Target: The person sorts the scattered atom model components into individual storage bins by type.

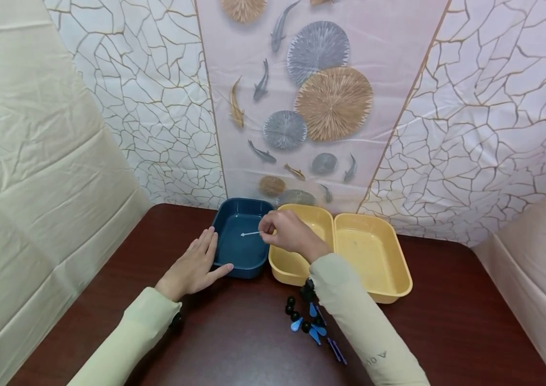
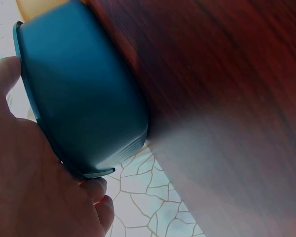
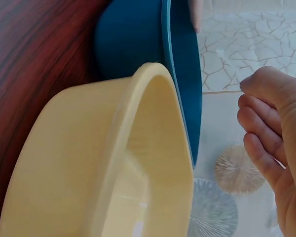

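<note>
Over the blue bin (image 1: 239,252), my right hand (image 1: 288,231) pinches a thin white stick (image 1: 251,233) with a small arrow-like tip. The stick points left above the bin's floor; it does not show in the right wrist view, where the thumb and curled fingers (image 3: 266,123) are seen from the side. My left hand (image 1: 193,271) rests on the near left rim of the blue bin, its fingers fairly straight and the thumb spread along the front edge. In the left wrist view the hand lies against the bin's outer rim (image 2: 32,101).
Two joined yellow bins (image 1: 371,257) stand right of the blue one. On the table (image 1: 248,332) in front lie several black beads (image 1: 294,316), light-blue drop-shaped pieces (image 1: 296,325) and purple sticks (image 1: 337,351), close beside my right sleeve. A patterned cloth (image 1: 166,107) hangs behind.
</note>
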`<state>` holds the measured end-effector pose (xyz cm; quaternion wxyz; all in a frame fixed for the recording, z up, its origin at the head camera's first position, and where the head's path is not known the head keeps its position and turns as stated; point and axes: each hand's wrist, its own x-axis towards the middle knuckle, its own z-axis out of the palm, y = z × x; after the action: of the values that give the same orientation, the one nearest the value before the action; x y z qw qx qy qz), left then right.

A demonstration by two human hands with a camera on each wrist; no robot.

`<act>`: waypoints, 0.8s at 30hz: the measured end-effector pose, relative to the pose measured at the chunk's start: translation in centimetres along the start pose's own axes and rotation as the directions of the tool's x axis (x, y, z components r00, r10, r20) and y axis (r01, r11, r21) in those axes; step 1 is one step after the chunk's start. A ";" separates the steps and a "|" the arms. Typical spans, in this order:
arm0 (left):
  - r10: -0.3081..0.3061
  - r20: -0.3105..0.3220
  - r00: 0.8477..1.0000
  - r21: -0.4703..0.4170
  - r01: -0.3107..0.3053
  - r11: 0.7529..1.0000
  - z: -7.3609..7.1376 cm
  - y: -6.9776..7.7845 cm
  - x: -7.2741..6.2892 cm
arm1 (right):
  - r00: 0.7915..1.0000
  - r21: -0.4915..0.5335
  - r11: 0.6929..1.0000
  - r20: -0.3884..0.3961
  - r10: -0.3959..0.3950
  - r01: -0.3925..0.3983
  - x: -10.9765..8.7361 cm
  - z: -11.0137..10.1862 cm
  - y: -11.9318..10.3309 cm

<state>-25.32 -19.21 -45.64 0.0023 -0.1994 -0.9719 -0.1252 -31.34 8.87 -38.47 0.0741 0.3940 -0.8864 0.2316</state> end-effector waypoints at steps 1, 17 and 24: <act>-0.001 0.000 1.000 -0.001 0.001 1.000 0.0 0.0 0.0 | 1.000 0.003 1.000 0.009 0.013 -0.013 0.4 0.3 0.0; -0.001 0.007 1.000 -0.001 0.001 1.000 -0.4 -0.2 -0.2 | 0.973 0.000 0.988 0.171 0.152 -0.155 5.2 5.4 -0.2; 0.019 0.003 1.000 -0.011 -0.019 1.000 -0.3 0.0 -0.1 | 0.961 -0.045 0.981 0.195 0.196 -0.191 5.8 6.9 -0.1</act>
<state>-25.23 -19.32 -45.39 0.0011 -0.2090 -0.9692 -0.1300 -34.81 1.70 -42.71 -0.0325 0.3256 -0.9265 0.1859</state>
